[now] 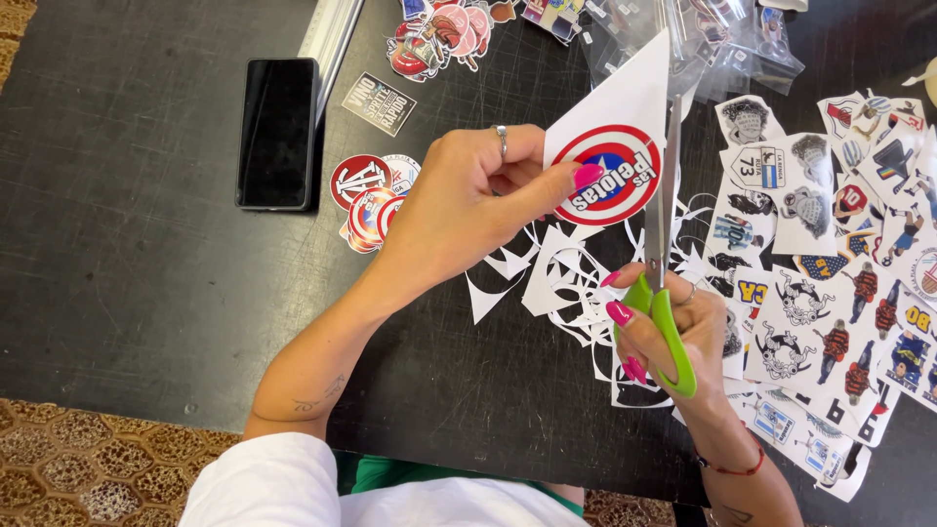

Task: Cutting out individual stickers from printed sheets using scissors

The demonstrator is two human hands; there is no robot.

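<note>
So the left hand [459,210] is pinching a white sticker sheet [625,93] up off the desk [127,293], thumb on the printed side and the other fingers curled behind it, closed tight on the paper. The sheet has a round red, white and blue shield sticker [613,176] with a star in the middle, and that sits right at the thumb tip, just to the right of it. There's a ring on one finger of that hand.

The right hand [673,337] has a pair of scissors [664,283] with bright green handles, fingers through the loops and wrapped shut around them. The blades point up and away from the person, running along the right edge of the round sticker, touching the sheet. Can't really tell how far apart the blades are from this angle.

Under and between both hands there's a pile of white paper scraps [556,278]. Right of the scissor hand, sheets of printed stickers [830,273] cover the desk. Left of the left hand's fingers sit a few already cut round stickers [366,200], and further left a black phone [278,132] lies face up. Above the fingers, at the far edge, are some clear plastic bags [722,44] and more loose stickers [439,34].
</note>
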